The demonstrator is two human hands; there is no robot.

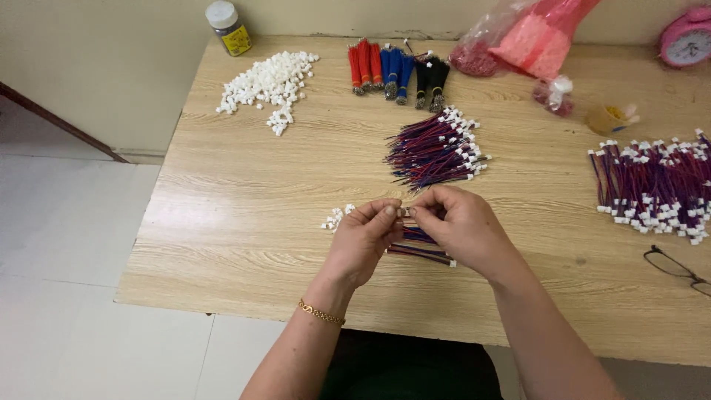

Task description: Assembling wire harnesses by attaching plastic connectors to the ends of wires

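Both hands meet just nearer the person than the wire heap [437, 152] at mid-table [244, 222]. The left hand [363, 241] and right hand [459, 222] each pinch, thumb against forefinger, a small connector [405, 212] held between their fingertips, its wires [418, 248] trailing down under the hands. A few white plugs [337, 217] lie just left of the left hand, well short of the heap.
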